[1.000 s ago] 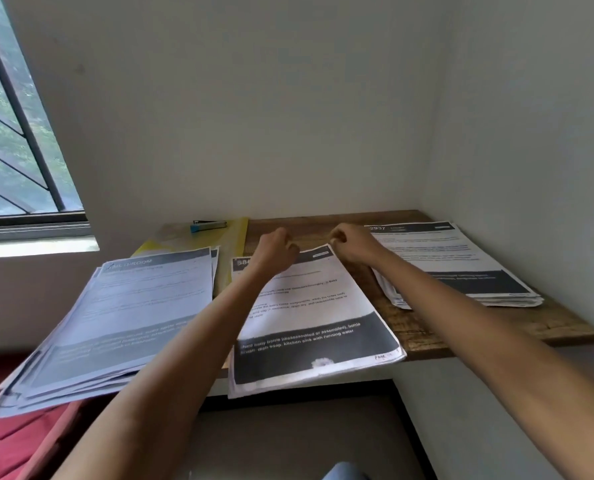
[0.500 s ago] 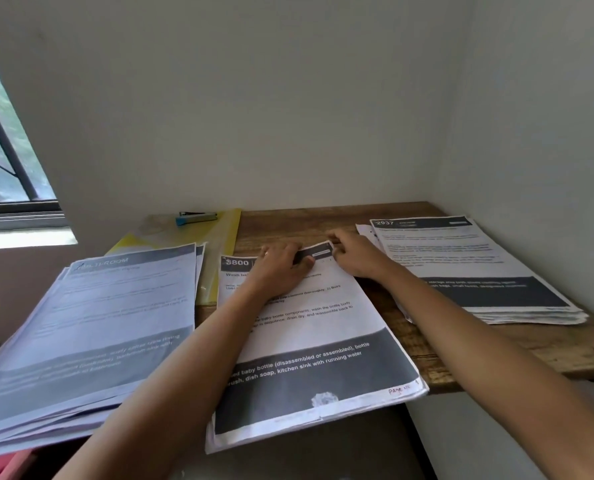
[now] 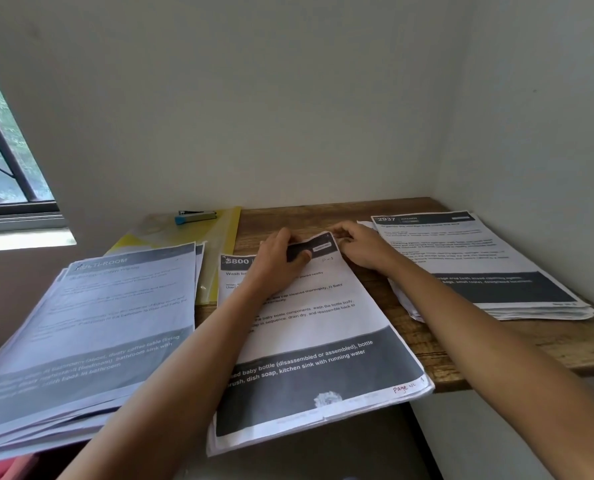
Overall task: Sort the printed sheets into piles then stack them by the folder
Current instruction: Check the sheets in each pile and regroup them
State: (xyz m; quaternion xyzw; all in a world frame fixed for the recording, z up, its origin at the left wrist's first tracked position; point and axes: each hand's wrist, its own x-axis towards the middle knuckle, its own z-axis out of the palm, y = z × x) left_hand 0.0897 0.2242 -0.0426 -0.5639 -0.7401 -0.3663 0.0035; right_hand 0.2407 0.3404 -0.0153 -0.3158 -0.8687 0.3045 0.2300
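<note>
Head view looks down on a wooden table (image 3: 461, 348) where the middle pile (image 3: 309, 341) of printed sheets (its top sheet's header number ends in "800", and its near end overhangs the table edge) lies between both forearms. The left hand (image 3: 276, 263) grips the pile's far edge at 12 o'clock, thumb pressed on the dark header band and fingers curled over the edge. The right hand (image 3: 361, 251) pinches the far right corner at 1 o'clock, fingers curled close around it. At 9 o'clock of this pile sits the left pile (image 3: 91, 327), fanned and partly covering the yellow folder (image 3: 224, 237), which lies at 10 o'clock with a blue stapler (image 3: 195, 216) on it. The right pile (image 3: 479, 265) lies at 3 o'clock, just beside the right wrist.
</note>
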